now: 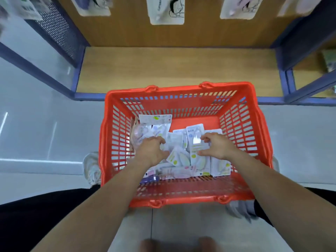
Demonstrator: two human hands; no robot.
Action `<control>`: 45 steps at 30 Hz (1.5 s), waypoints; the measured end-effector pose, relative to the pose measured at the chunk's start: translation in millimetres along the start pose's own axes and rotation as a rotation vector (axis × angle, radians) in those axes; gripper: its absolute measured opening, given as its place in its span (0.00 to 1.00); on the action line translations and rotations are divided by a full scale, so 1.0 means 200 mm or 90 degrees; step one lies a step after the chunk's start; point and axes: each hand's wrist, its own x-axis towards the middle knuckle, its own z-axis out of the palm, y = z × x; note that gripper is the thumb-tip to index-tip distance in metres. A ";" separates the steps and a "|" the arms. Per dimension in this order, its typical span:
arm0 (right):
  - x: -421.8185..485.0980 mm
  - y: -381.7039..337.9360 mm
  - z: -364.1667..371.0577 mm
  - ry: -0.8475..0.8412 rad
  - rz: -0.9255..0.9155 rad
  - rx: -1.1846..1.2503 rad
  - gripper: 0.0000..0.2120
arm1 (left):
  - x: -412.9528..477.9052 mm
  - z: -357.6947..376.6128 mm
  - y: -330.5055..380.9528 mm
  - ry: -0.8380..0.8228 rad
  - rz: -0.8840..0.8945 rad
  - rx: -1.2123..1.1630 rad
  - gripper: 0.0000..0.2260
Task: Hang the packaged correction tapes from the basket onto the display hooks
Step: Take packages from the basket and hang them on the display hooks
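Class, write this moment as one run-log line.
phase: picking | left hand: among loose packets in basket, grip unclear | right hand: pinches upright packet | hung packets: on display above

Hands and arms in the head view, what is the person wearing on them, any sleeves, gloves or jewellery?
Nothing shows on them. The left hand and right hand are bare: no gloves, rings or watch. Both forearms are uncovered down to the picture's edge, so no sleeve is in view.
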 end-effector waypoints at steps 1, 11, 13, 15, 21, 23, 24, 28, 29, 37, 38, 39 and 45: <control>0.01 0.02 0.03 -0.006 -0.004 -0.020 0.33 | 0.02 0.03 0.02 0.005 0.014 0.025 0.24; 0.15 0.07 0.10 -0.025 -0.015 -0.047 0.29 | 0.18 0.24 0.07 -0.051 0.002 -0.159 0.13; 0.16 0.09 0.09 -0.016 -0.006 0.081 0.24 | 0.20 0.22 0.07 -0.033 -0.011 -0.273 0.13; 0.15 0.10 0.06 0.007 -0.010 0.236 0.23 | 0.20 0.18 0.07 -0.008 -0.019 -0.378 0.12; 0.15 0.04 -0.11 0.050 -0.055 0.430 0.20 | 0.22 0.03 0.09 0.077 -0.024 -0.513 0.12; 0.14 0.03 -0.14 0.033 -0.059 0.496 0.21 | 0.21 0.02 0.10 0.077 -0.032 -0.560 0.15; 0.13 0.02 -0.15 0.019 -0.062 0.516 0.21 | 0.21 0.01 0.10 0.060 -0.036 -0.599 0.17; 0.12 -0.02 -0.13 -0.029 -0.055 0.571 0.23 | 0.20 0.02 0.15 0.029 -0.036 -0.652 0.11; 0.12 -0.02 -0.11 -0.031 -0.052 0.592 0.23 | 0.19 0.02 0.17 0.028 -0.030 -0.643 0.08; 0.13 -0.10 -0.07 0.038 -0.068 0.615 0.23 | 0.15 0.04 0.21 -0.098 -0.024 -0.662 0.26; 0.13 -0.10 -0.07 0.037 -0.067 0.614 0.23 | 0.15 0.06 0.21 -0.099 -0.025 -0.650 0.27; 0.14 -0.10 -0.07 0.028 -0.065 0.610 0.23 | 0.16 0.07 0.22 -0.094 -0.026 -0.643 0.25; 0.16 -0.08 -0.12 -0.127 -0.072 0.498 0.33 | 0.17 0.06 0.21 -0.128 -0.017 -0.596 0.22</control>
